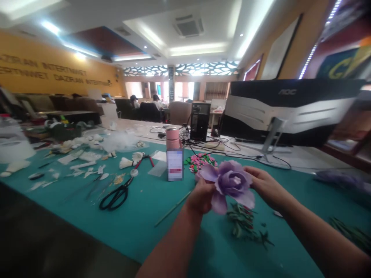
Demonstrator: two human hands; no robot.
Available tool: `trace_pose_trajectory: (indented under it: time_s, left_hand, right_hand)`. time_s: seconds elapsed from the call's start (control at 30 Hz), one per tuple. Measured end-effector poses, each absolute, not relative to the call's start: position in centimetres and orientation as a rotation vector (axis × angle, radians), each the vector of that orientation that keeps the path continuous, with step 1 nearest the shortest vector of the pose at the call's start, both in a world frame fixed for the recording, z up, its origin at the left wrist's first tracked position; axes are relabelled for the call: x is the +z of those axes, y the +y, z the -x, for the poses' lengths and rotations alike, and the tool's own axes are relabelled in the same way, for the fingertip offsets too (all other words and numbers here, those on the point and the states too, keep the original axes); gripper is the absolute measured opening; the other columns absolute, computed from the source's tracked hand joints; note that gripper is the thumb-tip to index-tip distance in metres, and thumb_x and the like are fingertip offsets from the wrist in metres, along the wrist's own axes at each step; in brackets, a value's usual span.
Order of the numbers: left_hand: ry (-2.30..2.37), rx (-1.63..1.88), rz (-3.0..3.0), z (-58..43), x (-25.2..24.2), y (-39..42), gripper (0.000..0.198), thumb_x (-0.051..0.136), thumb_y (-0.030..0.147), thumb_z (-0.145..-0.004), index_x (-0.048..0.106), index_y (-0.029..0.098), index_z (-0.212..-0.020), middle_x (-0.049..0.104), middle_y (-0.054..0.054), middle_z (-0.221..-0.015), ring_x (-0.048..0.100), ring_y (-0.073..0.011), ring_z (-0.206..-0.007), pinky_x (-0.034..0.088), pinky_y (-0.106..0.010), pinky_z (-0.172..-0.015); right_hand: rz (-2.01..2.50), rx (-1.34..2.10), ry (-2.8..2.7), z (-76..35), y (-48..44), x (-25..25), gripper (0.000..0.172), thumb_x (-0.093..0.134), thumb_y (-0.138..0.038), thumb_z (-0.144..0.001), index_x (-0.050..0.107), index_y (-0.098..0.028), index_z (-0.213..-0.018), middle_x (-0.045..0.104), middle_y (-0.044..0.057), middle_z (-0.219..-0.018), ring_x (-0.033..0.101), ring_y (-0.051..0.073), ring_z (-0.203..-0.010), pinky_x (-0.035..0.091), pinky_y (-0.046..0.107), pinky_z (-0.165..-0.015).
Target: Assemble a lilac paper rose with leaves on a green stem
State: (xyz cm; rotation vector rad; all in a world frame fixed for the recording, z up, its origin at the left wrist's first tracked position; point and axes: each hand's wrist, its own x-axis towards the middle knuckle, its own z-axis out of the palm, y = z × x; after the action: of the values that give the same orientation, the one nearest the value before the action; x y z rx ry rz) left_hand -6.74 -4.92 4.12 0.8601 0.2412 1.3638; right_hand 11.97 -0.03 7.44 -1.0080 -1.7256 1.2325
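A purple artificial flower (228,183) with broad petals and a pale centre is held up over the green table mat. My left hand (201,196) is closed around its underside at the left, with the fingers partly behind the petals. At the flower's right edge, my right hand (257,179) pinches a petal, its fingertips partly hidden. A thin green stem (174,208) slants down to the left from near my left hand; whether it joins the flower I cannot tell. Below the flower lie small green leaf pieces (243,222). Behind it is a pile of pink and green bits (203,161).
Black-handled scissors (116,196) lie left, near red-handled pliers (140,162) and white scraps. A pink bottle (172,138) stands behind a phone (175,166). A large monitor (290,112) and tangled cables are at the back right. Purple flowers (342,179) lie far right.
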Motion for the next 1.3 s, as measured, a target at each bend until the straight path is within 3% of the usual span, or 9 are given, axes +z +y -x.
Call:
trace_pose_trajectory:
  time_s: [0.13, 0.23, 0.6, 0.77, 1.17, 1.3]
  left_hand:
    - [0.369, 1.364, -0.943, 5.7, 5.0, -4.5, 0.044, 0.088, 0.033, -0.053, 0.070, 0.018, -0.089, 0.072, -0.005, -0.080, 0.070, -0.0267, -0.085, 0.054, -0.032, -0.071]
    - [0.454, 1.338, -1.022, 4.9, 5.7, -3.8, 0.046, 0.089, 0.034, -0.050, 0.070, 0.017, -0.088, 0.073, -0.006, -0.083, 0.070, -0.0270, -0.085, 0.055, -0.032, -0.070]
    - [0.535, 1.225, -1.007, 0.8, 4.8, -1.4, 0.063, 0.091, 0.037, -0.048, 0.068, 0.020, -0.104, 0.074, -0.007, -0.102, 0.069, -0.0304, -0.101, 0.055, -0.039, -0.088]
    - [0.571, 1.195, -0.911, 0.4, 4.0, -1.5, 0.076, 0.093, 0.030, -0.046, 0.064, 0.022, -0.116, 0.074, -0.005, -0.098, 0.068, -0.0297, -0.103, 0.055, -0.039, -0.091]
    - [0.535, 1.182, -0.974, 0.8, 2.9, -1.4, 0.065, 0.089, 0.039, -0.056, 0.064, 0.019, -0.113, 0.071, -0.009, -0.103, 0.068, -0.0279, -0.098, 0.055, -0.037, -0.085]
    - [0.493, 1.173, -1.029, 0.8, 2.7, -1.2, 0.064, 0.089, 0.031, -0.055, 0.064, 0.018, -0.112, 0.071, -0.009, -0.102, 0.067, -0.0266, -0.100, 0.052, -0.036, -0.090]
  right_hand:
    - [0.864, 1.579, -1.572, -15.1, -3.7, 7.3, 0.033, 0.063, -0.053, -0.087, 0.064, -0.021, -0.094, 0.062, 0.001, -0.076, 0.056, 0.013, -0.066, 0.044, 0.028, -0.062]
    - [0.791, 1.686, -1.488, -16.3, -4.7, 6.8, 0.028, 0.070, -0.046, -0.085, 0.062, -0.021, -0.094, 0.062, 0.000, -0.072, 0.058, 0.012, -0.065, 0.044, 0.027, -0.062]
    - [0.660, 1.688, -1.160, -19.2, -4.2, 4.1, 0.025, 0.081, -0.034, -0.075, 0.064, -0.019, -0.084, 0.062, -0.002, -0.065, 0.057, 0.008, -0.060, 0.044, 0.023, -0.059]
    - [0.660, 1.709, -1.105, -19.2, -4.0, 3.1, 0.022, 0.081, -0.030, -0.075, 0.064, -0.019, -0.082, 0.063, -0.002, -0.065, 0.057, 0.008, -0.058, 0.043, 0.022, -0.057]
    - [0.722, 1.730, -1.002, -18.9, -4.7, 3.3, 0.020, 0.080, -0.032, -0.075, 0.064, -0.020, -0.079, 0.059, -0.003, -0.062, 0.052, 0.009, -0.056, 0.040, 0.024, -0.056]
    - [0.728, 1.699, -0.968, -19.0, -4.4, 3.1, 0.022, 0.081, -0.034, -0.074, 0.064, -0.020, -0.077, 0.057, -0.003, -0.061, 0.051, 0.009, -0.057, 0.039, 0.023, -0.056]
